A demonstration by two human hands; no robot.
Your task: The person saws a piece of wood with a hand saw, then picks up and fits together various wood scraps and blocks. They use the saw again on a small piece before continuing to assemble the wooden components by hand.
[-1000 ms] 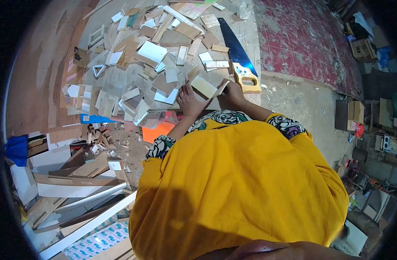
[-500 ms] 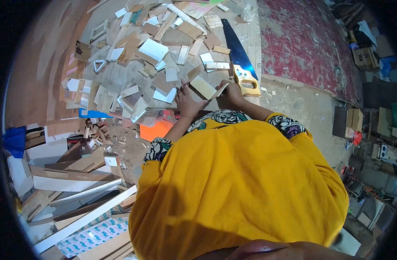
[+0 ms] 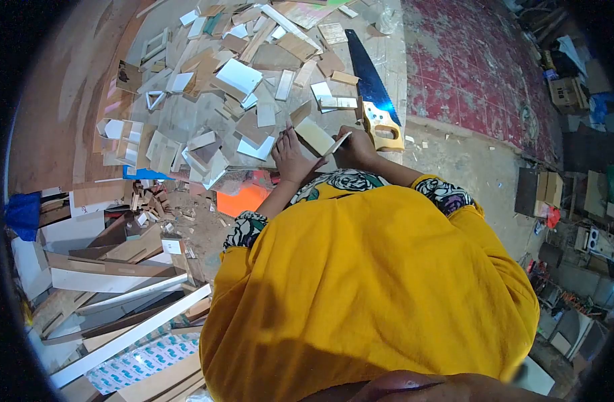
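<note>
Near the table's front edge, a small pale wooden board (image 3: pixel 315 137) stands between my hands, with darker pieces joining or touching its ends. My left hand (image 3: pixel 292 158) presses against its left side, fingers bent around a brown piece there. My right hand (image 3: pixel 358 149) is closed on a thin wooden panel (image 3: pixel 337 143) that tilts up at the right end. Its fingertips are partly hidden behind the panel. Just beyond my right hand lies a handsaw (image 3: pixel 372 84) with a yellow handle. A white board offcut (image 3: pixel 256 147) rests left of my left hand.
Many wood and white board offcuts (image 3: pixel 238 79) cover the table. Small box-like assemblies (image 3: pixel 129 144) stand at its left edge. Long planks and scraps (image 3: pixel 112 278) are heaped on the floor at lower left. Red tiled floor (image 3: pixel 474 74) and stacked boxes (image 3: pixel 567 92) lie to the right.
Both hands stay almost in place on the wooden pieces, with a slight shift of the left fingers. The whole view has moved very slightly.
</note>
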